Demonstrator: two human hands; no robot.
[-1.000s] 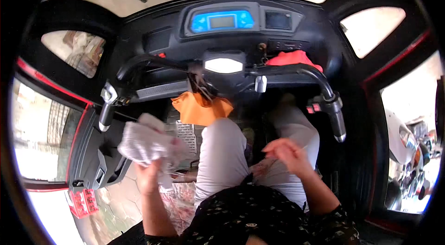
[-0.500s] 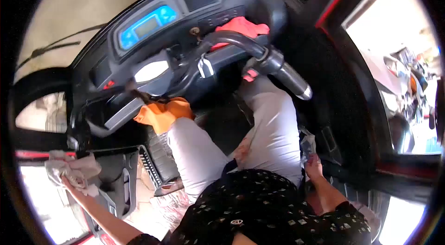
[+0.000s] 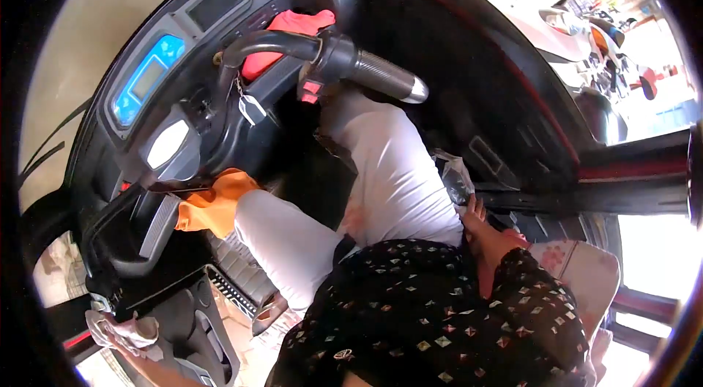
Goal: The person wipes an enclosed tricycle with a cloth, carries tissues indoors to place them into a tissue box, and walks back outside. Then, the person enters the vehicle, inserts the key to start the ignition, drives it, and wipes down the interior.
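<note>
At the lower left, beside the open door, my left hand [image 3: 121, 343] is closed on a pale, crumpled cloth [image 3: 139, 333]. Part of that hand is hidden by the cloth. My right hand [image 3: 474, 217] is down beside my right thigh with its fingers stretched out, close to a clear plastic bag [image 3: 454, 176] that has something dark in it. Whether the fingertips touch the bag I cannot tell. I am seated in a small vehicle cab, and both hands are off the handlebar [image 3: 271, 43].
A blue-lit display [image 3: 150, 79] and keys with a white tag [image 3: 252, 109] are ahead. An orange cloth [image 3: 220, 204] lies by my left knee, a red cloth [image 3: 282, 32] behind the handlebar. A patterned seat cushion [image 3: 578, 270] is at the right. Motorbikes [image 3: 600, 43] stand outside.
The view has turned to the right and the dashboard has shifted left. My left hand and its cloth sit lower in view. My right hand's fingers show more clearly beside the thigh.
</note>
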